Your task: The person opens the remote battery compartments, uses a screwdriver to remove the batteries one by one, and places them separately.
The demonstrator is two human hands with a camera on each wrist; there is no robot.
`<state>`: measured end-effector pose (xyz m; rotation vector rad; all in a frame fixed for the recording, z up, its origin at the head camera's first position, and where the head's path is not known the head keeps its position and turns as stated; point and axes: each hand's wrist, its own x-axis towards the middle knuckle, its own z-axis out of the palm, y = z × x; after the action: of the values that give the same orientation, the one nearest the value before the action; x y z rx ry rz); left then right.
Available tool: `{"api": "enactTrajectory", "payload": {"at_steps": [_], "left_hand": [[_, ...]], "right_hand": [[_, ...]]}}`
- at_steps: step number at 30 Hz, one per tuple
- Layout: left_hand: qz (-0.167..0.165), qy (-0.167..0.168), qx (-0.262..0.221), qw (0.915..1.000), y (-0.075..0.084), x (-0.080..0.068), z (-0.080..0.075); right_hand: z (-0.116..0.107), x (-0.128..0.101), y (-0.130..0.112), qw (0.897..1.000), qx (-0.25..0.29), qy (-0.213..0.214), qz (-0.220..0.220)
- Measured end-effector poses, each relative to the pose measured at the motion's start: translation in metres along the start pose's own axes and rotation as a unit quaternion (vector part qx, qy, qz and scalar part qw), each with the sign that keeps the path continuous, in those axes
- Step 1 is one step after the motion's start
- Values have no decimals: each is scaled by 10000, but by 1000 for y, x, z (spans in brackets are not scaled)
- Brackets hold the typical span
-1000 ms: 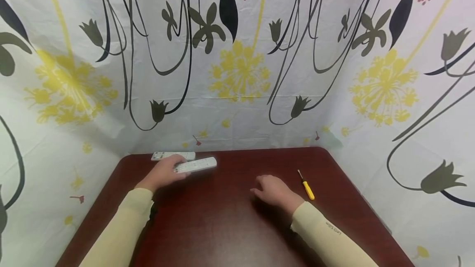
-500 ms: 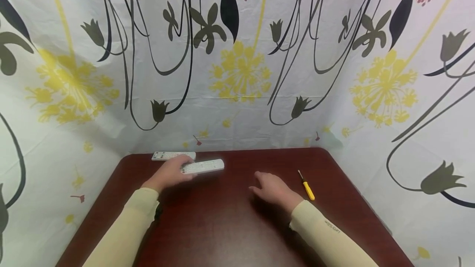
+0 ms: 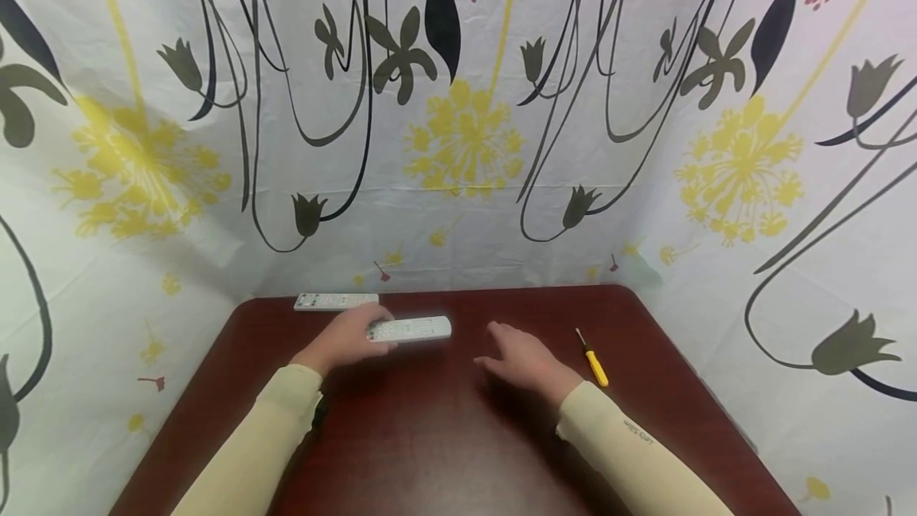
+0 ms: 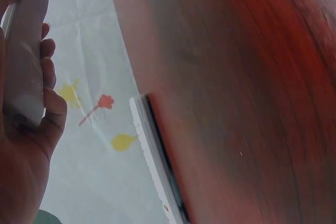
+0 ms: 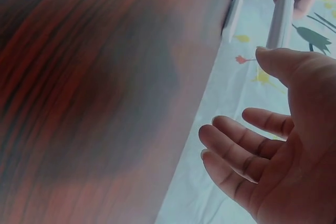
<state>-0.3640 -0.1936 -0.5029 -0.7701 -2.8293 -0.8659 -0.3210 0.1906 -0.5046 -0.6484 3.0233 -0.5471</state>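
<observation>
A white remote control (image 3: 411, 330) is gripped at its left end by my left hand (image 3: 351, 336), held above the table with its free end pointing right. In the left wrist view my fingers curl round the edge of this remote (image 4: 25, 56). My right hand (image 3: 526, 361) hovers over the table to the right of the remote, apart from it, holding nothing. The right wrist view shows its fingers (image 5: 236, 145) loosely spread with the thumb apart. Behind my left hand, a second white remote control (image 3: 333, 302) lies along the table's back edge.
A screwdriver with a yellow handle (image 3: 596, 369) lies on the dark red table (image 3: 430, 436), right of my right hand. A white curtain with a flower print (image 3: 458, 245) hangs round the back and both sides.
My left hand has carried the remote to the right and slightly nearer. My right hand's fingers have opened out, and it has shifted slightly left. The second remote and the screwdriver stay put.
</observation>
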Motion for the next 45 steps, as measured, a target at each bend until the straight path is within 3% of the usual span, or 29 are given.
{"api": "enactTrajectory", "payload": {"at_steps": [8,24,45], "left_hand": [[155,-20,38,9999,11,6,6],[219,-208,-11,9995,24,10,18],[534,-332,-4,9980,44,15,23]], "right_hand": [[0,7,-1,10000,59,-52,-4],[-3,14,-13,9991,29,255,-329],[-2,25,-21,9977,137,373,-557]]}}
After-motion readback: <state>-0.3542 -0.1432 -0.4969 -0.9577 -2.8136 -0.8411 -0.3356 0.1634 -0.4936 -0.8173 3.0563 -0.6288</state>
